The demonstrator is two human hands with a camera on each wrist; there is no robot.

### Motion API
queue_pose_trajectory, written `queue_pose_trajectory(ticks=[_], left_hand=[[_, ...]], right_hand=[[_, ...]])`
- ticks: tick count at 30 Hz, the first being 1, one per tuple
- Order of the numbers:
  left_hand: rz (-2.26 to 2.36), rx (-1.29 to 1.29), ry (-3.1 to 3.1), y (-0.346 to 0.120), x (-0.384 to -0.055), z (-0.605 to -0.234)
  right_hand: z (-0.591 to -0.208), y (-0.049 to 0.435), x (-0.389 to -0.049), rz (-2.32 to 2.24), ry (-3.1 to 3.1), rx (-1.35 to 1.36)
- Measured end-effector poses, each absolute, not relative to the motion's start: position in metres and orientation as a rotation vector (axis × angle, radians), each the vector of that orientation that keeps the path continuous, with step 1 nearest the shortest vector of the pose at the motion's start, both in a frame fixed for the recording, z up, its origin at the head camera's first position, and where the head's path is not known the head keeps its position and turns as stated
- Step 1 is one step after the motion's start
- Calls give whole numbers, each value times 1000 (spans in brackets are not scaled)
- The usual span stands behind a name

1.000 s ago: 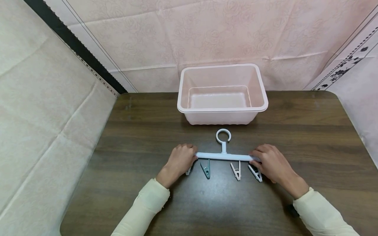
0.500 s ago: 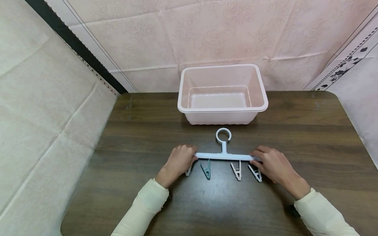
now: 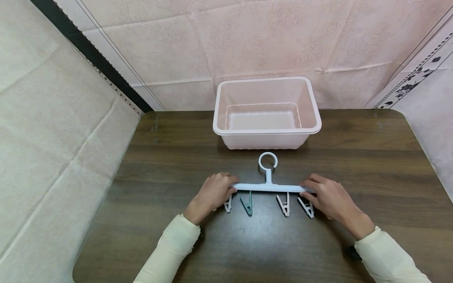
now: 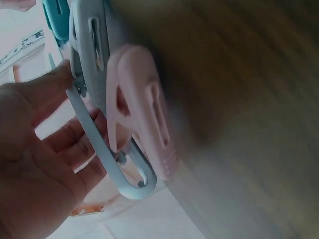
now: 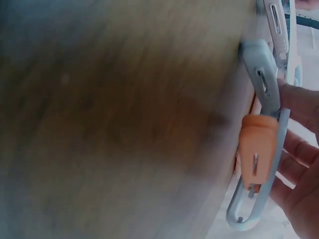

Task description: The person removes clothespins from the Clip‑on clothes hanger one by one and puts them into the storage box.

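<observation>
A pale blue clip hanger (image 3: 267, 188) lies across the table, its round hook (image 3: 267, 161) toward the back. My left hand (image 3: 214, 190) pinches its left end, and my right hand (image 3: 327, 194) pinches the right end. Clips hang on the near side of the bar: a teal clip (image 3: 247, 204), a pale pink clip (image 3: 284, 206) and a grey clip (image 3: 306, 208) beside my right fingers. Another grey clip (image 3: 228, 205) sits by the left fingers. The left wrist view adds a pink clip (image 4: 142, 104) at the end; the right wrist view, an orange clip (image 5: 257, 149).
Behind the hanger stands a light pink plastic tub (image 3: 267, 141), near the back edge of the brown wooden table (image 3: 170, 149). Pale patterned cloth (image 3: 247, 39) rises behind and at both sides.
The hook has shifted slightly toward the tub. The grey clip by my left hand has swung a little to the right and shows more. Both hands keep their hold.
</observation>
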State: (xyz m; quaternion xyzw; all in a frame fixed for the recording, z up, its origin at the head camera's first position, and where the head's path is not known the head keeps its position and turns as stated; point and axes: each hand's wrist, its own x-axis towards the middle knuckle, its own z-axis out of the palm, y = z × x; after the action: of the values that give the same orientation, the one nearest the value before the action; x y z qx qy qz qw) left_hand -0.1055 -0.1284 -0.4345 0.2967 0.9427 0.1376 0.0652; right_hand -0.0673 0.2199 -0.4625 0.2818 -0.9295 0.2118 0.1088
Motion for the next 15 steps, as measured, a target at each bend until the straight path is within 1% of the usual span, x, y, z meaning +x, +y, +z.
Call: queue_pose_trajectory(ticks=[5, 15], left_hand=[[409, 955, 2768, -133, -106, -432], [560, 980, 2639, -139, -110, -426]], right_hand=[[-464, 224, -68, 679, -2743, 852], [-461, 230, -67, 799, -2812, 845]])
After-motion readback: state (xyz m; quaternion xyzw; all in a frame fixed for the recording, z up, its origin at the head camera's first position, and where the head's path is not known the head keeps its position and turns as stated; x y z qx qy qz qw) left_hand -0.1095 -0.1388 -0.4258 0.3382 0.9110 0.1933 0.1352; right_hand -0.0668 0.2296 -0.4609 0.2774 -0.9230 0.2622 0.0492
